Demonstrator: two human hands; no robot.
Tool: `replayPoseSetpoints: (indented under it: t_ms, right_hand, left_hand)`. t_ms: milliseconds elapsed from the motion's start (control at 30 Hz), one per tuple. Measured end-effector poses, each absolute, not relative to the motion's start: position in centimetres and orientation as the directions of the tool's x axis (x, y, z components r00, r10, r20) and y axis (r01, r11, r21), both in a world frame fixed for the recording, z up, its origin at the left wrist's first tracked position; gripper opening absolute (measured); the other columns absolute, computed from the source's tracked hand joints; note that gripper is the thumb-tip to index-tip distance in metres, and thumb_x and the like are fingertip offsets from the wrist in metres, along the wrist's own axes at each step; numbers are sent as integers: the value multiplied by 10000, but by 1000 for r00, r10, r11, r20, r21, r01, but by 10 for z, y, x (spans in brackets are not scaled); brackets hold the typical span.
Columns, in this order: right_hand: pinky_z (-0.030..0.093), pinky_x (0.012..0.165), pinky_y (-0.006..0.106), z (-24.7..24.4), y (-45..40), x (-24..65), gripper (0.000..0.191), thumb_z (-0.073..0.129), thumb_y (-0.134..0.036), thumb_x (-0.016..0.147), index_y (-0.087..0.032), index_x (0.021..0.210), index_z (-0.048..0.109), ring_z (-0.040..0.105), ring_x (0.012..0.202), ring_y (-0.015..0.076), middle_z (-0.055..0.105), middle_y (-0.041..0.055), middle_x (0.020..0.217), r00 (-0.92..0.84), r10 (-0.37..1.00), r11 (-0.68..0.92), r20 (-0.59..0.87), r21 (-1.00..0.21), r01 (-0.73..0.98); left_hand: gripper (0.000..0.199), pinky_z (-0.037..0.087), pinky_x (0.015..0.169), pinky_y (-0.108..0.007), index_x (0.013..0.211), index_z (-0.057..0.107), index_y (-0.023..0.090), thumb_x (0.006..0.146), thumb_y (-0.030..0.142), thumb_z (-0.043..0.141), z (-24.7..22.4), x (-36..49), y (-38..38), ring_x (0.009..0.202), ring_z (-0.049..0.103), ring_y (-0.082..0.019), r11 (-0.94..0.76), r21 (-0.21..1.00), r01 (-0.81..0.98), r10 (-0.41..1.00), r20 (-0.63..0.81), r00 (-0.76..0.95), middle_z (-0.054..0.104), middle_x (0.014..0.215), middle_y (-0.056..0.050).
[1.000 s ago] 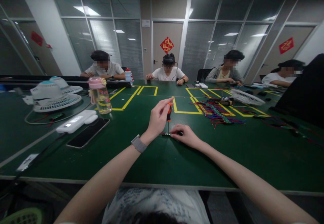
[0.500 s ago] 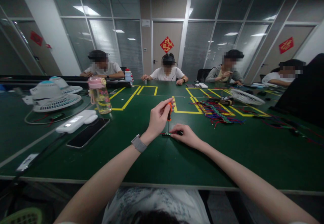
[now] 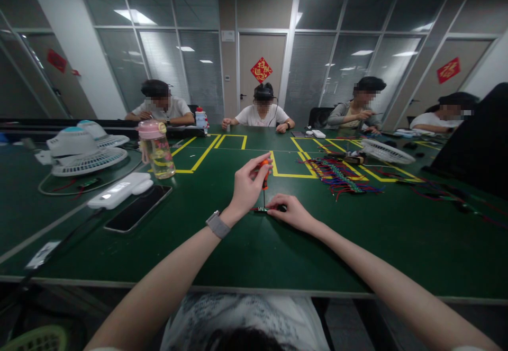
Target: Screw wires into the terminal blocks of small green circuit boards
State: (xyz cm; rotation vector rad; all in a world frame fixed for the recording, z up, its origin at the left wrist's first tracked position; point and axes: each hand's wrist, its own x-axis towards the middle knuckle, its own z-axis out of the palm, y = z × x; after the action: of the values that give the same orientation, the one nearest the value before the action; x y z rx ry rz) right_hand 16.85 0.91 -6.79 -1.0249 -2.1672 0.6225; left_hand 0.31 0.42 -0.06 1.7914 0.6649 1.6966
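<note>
My left hand [image 3: 249,181] is closed around the orange and black handle of a screwdriver [image 3: 265,182]. The screwdriver stands upright, and its thin shaft reaches down to a small green circuit board [image 3: 261,210] lying on the green table [image 3: 238,250]. Whether the tip sits in a screw is too small to tell. From the right, my right hand [image 3: 291,212] pinches the board's right end with thumb and fingertips, the hand resting low on the tabletop. Red wire shows at the board's left end.
Left of my hands are a dark phone [image 3: 138,209], a white power strip [image 3: 119,189], a pink-lided bottle [image 3: 156,150] and white fans [image 3: 87,152]. To the right lies a row of wired circuit boards [image 3: 341,176] near another fan part [image 3: 387,152]. Several people sit across the table.
The screwdriver's handle has turned slightly in my left hand, its orange part showing differently. Both hands stay in nearly the same place, and the board has not visibly moved.
</note>
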Motion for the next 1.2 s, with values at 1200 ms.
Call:
replayPoseSetpoints:
  t_ms: [1200]
  right_hand:
    - [473, 713, 287, -69, 10, 169, 145, 659, -238, 802, -165, 898, 740, 609, 749, 161, 671, 57, 841, -486, 801, 583, 350, -639, 502]
  left_hand:
    - [331, 544, 734, -238, 1219, 600, 242, 942, 316, 434, -3, 3, 5, 886, 609, -126, -729, 684, 2, 681, 727, 88, 580, 1084, -64]
